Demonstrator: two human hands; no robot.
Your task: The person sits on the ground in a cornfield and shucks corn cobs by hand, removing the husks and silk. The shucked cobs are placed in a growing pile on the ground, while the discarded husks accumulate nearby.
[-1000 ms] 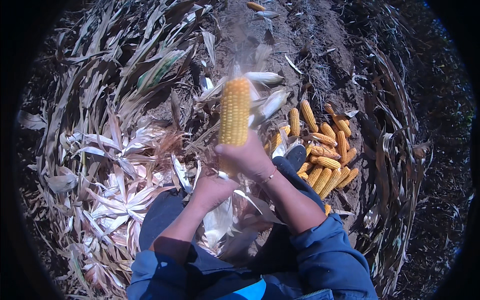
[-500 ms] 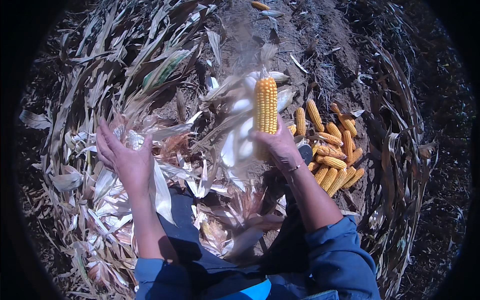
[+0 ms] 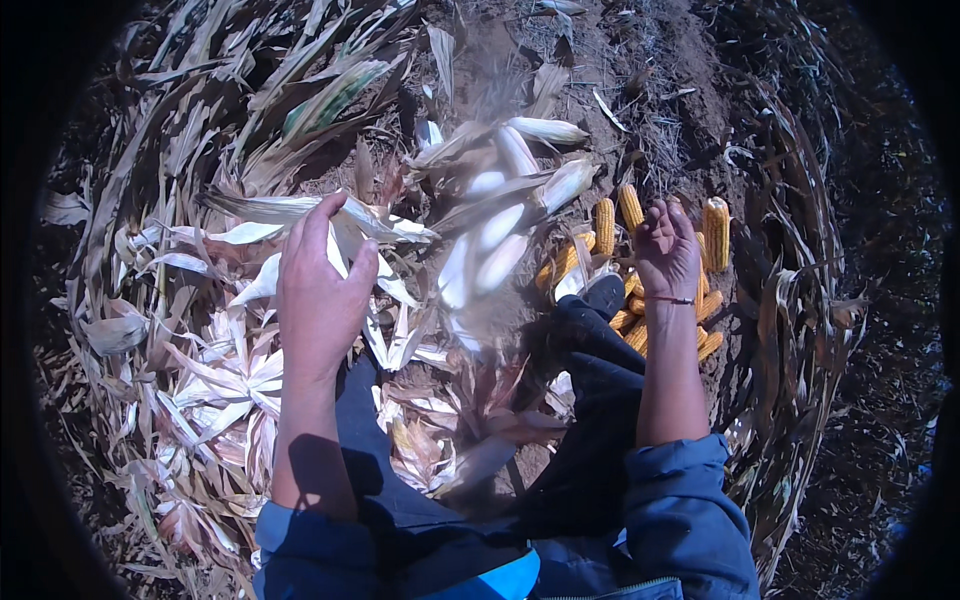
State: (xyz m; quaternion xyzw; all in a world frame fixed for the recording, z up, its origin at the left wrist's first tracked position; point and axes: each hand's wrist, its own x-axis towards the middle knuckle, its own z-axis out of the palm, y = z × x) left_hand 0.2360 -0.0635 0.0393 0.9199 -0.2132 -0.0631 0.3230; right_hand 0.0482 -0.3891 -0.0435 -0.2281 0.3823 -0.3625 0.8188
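My left hand (image 3: 325, 290) is open, thumb apart from the fingers, above a spread-out dry corn husk (image 3: 258, 285); whether it touches the husk I cannot tell. Its far fingers are partly hidden. My right hand (image 3: 667, 250) holds nothing, palm upward with loosely bent fingers, over a pile of husked yellow corn ears (image 3: 712, 300). One bare corn ear (image 3: 716, 235) is upright just right of the fingers, apart from them. Between my hands and farther out lie several ears in pale husks (image 3: 500, 262), some blurred.
Loose husks (image 3: 225, 390) are heaped at my left, with dry corn stalks (image 3: 170, 130) behind them. More stalks (image 3: 790, 350) run along the right. My dark-trousered legs (image 3: 590, 385) are spread, and a shoe (image 3: 605, 295) rests against the corn pile.
My right hand has moved right from the middle and let go of the corn ear, which is now over the pile. My left hand has shifted right and slightly farther out.
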